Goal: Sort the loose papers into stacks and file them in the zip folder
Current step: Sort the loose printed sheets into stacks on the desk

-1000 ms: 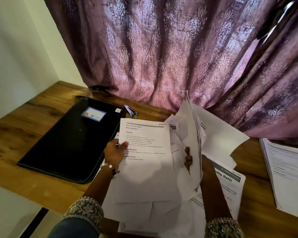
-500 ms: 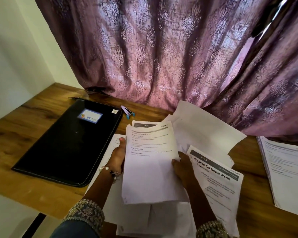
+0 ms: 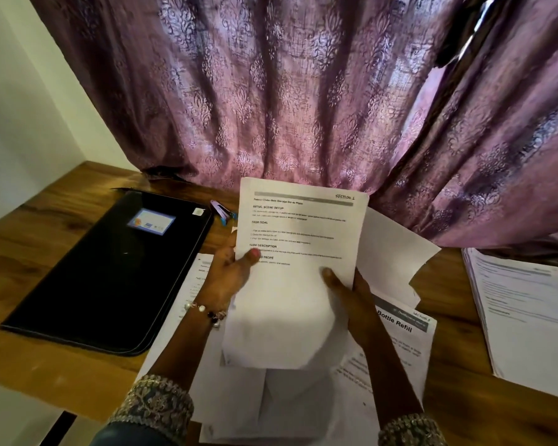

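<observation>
Head view: both hands hold one printed sheet (image 3: 298,252) up over the table (image 3: 45,365). The left hand (image 3: 229,275) pinches its left edge, thumb on the front, fingers behind. The right hand (image 3: 348,294) grips the right edge lower down, thumb on the face of the page, fingers curled behind. The sheet's lower half sags and bows, so the hold looks light; a slip of either thumb could let it fold or drop back among the loose papers (image 3: 397,336) spread beneath, undoing the sorting. Those papers overlap at odd angles, and one juts out to the right, so a careless sweep of a wrist might push some off the near edge. A sorted stack (image 3: 522,310) lies well apart on the right; misreading the header would send the sheet to the wrong pile. The zip folder (image 3: 110,275) lies flat on the left and looks closed, just beside the papers, with a small stapler (image 3: 221,212) near its far corner.
</observation>
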